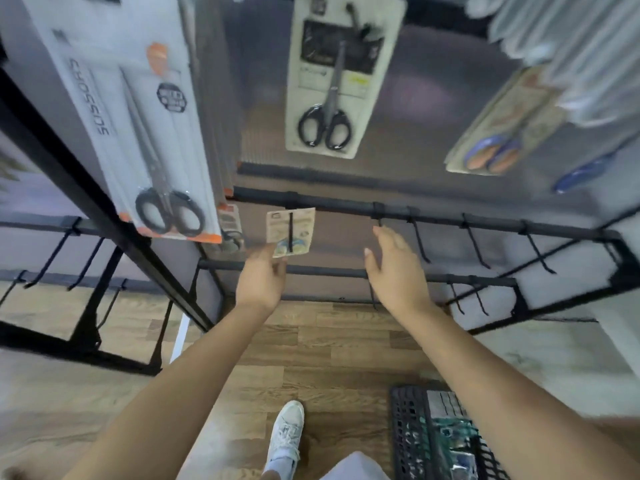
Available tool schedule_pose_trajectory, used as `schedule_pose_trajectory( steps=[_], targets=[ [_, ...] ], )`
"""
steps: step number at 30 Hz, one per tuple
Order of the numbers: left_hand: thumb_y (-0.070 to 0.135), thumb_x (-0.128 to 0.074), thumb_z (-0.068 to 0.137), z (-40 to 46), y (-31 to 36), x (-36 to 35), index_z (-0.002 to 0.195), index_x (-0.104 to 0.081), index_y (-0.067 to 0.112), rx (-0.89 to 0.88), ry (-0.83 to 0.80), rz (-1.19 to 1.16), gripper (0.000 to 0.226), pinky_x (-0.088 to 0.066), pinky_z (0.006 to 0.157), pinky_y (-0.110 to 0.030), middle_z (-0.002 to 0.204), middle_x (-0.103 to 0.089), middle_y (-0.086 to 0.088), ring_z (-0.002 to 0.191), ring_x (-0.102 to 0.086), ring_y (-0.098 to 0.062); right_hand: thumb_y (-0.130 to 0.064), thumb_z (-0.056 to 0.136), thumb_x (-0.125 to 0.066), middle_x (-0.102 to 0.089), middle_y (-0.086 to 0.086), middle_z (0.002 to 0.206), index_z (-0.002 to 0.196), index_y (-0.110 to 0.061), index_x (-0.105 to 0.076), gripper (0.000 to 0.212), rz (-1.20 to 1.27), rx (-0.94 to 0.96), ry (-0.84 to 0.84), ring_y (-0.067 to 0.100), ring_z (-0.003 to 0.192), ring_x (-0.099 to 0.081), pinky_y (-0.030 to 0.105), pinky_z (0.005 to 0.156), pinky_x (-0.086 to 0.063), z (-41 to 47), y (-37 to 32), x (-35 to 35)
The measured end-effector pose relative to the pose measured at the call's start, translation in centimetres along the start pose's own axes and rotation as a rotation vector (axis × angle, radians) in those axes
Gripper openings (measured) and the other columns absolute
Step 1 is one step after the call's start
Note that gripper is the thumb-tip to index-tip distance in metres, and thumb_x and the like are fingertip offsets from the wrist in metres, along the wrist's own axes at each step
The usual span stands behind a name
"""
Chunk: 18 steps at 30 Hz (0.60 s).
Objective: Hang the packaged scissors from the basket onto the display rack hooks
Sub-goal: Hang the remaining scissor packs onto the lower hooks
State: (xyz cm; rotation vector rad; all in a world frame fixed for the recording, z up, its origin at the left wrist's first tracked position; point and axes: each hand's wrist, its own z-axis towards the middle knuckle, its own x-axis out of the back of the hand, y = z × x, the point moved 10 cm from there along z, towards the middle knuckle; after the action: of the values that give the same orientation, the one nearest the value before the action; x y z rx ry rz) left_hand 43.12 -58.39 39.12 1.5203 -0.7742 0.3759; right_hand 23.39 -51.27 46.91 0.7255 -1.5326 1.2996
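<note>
The left hand (pixel 260 278) pinches the lower edge of a small scissors package (pixel 291 231) between thumb and fingers and holds it up in front of the middle rail (pixel 346 204) of the display rack. The card stands upright, its long axis nearly vertical, with the hang hole end at the top, although the hole itself is too small to see. A thin dark line runs down the card; I cannot tell whether this is a hook (pixel 419 242) of the rack behind it or a part of the print.

The right hand (pixel 398 268) is released, fingers straight and a little spread, and it holds nothing. It is raised just beside the package, on its right, and its fingertips reach up toward the rail, near the place where the first free hook begins. More free hooks follow toward the right end of this rail.

So the relation that matters is this: the top of the card lies just below the rail, and the nearest free hook lies to the right of the card, near the right hand. In my judgement the left hand must lift the card and bring its top end onto a hook tip, while the right hand can steady the hook or the card.

The basket (pixel 412 434) stands on the floor at the lower right, beside a white shoe (pixel 287 431), with more packages (pixel 453 438) inside
</note>
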Motion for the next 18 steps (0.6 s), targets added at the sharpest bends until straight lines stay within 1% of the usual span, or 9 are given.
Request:
schedule_pose_trajectory(
  steps=[2,4,6,8,9,11,14,16,18],
  targets=[
    [0.019,-0.046,0.098,-2.7,0.9,-1.0,0.126,-0.049,0.000,0.018,-0.044,0.034,0.034,-0.041,0.092,-0.036,0.128,-0.053,-0.018,0.118,-0.048,-0.033,-0.025,0.099,-0.042,-0.036,0.009,0.149,0.143,-0.010,-0.036,0.047,0.011,-0.040,0.022,0.021,0.138,-0.033,0.034,0.113,-0.026,-3.1,1.7,1.2],
    [0.020,-0.045,0.099,-5.8,2.4,-2.7,0.129,-0.047,-0.002,0.017,-0.115,0.056,0.038,-0.038,0.095,-0.035,0.134,-0.050,-0.019,0.123,-0.045,-0.032,-0.024,0.099,-0.043,-0.036,0.009,0.149,0.143,-0.009,-0.037,0.047,0.010,-0.098,0.039,0.022,0.138,-0.033,0.035,0.112,-0.028,-6.7,3.8,2.2],
    [0.023,-0.044,0.099,-9.0,4.0,-5.0,0.130,-0.046,-0.003,-0.008,-0.196,0.082,0.040,-0.037,0.095,-0.034,0.134,-0.050,-0.020,0.123,-0.046,-0.032,-0.025,0.099,-0.043,-0.037,0.010,0.148,0.142,-0.009,-0.037,0.047,-0.001,-0.191,0.051,0.024,0.135,-0.036,0.037,0.110,-0.032,-11.2,6.3,3.0],
    [0.029,-0.045,0.099,-12.5,6.1,-8.0,0.128,-0.047,0.000,-0.065,-0.290,0.120,0.041,-0.040,0.092,-0.035,0.131,-0.052,-0.020,0.118,-0.049,-0.032,-0.026,0.098,-0.043,-0.040,0.009,0.145,0.142,-0.009,-0.037,0.047,0.002,-0.302,0.049,0.025,0.132,-0.040,0.038,0.107,-0.035,-16.4,9.0,3.4],
    [0.030,-0.045,0.098,-14.5,7.1,-9.6,0.131,-0.046,0.003,-0.090,-0.353,0.125,0.043,-0.042,0.092,-0.034,0.133,-0.052,-0.018,0.118,-0.050,-0.032,-0.027,0.098,-0.043,-0.042,0.010,0.143,0.141,-0.009,-0.037,0.047,-0.002,-0.355,0.038,0.027,0.129,-0.042,0.038,0.105,-0.037,-19.4,10.2,3.4],
    [0.030,-0.047,0.098,-19.0,9.4,-12.8,0.138,-0.042,0.008,-0.146,-0.483,0.131,0.046,-0.040,0.094,-0.031,0.137,-0.050,-0.014,0.122,-0.049,-0.029,-0.028,0.098,-0.044,-0.047,0.012,0.137,0.139,-0.008,-0.040,0.046,-0.028,-0.432,0.011,0.030,0.124,-0.048,0.038,0.102,-0.040,-26.0,12.5,3.3],
    [0.029,-0.050,0.096,-25.8,12.5,-16.9,0.140,-0.041,0.013,-0.225,-0.633,0.169,0.048,-0.039,0.091,-0.029,0.127,-0.059,-0.018,0.114,-0.057,-0.030,-0.029,0.098,-0.042,-0.045,0.008,0.140,0.142,-0.010,-0.035,0.049,-0.023,-0.570,-0.059,0.023,0.127,-0.045,0.032,0.104,-0.038,-35.9,15.8,2.8],
    [0.028,-0.052,0.096,-30.1,14.5,-19.1,0.138,-0.045,0.013,-0.294,-0.723,0.177,0.046,-0.038,0.090,-0.027,0.125,-0.061,-0.016,0.114,-0.058,-0.028,-0.031,0.098,-0.042,-0.046,0.004,0.139,0.142,-0.013,-0.034,0.048,0.037,-0.713,-0.072,0.021,0.124,-0.048,0.029,0.100,-0.038,-42.3,18.1,2.9],
    [0.028,-0.054,0.095,-33.8,16.3,-21.0,0.134,-0.049,0.009,-0.359,-0.818,0.162,0.044,-0.037,0.090,-0.025,0.127,-0.060,-0.014,0.118,-0.056,-0.025,-0.030,0.097,-0.044,-0.049,0.004,0.137,0.140,-0.015,-0.038,0.046,0.093,-0.842,-0.039,0.022,0.118,-0.052,0.029,0.096,-0.039,-47.9,20.0,3.6]
  ],
)
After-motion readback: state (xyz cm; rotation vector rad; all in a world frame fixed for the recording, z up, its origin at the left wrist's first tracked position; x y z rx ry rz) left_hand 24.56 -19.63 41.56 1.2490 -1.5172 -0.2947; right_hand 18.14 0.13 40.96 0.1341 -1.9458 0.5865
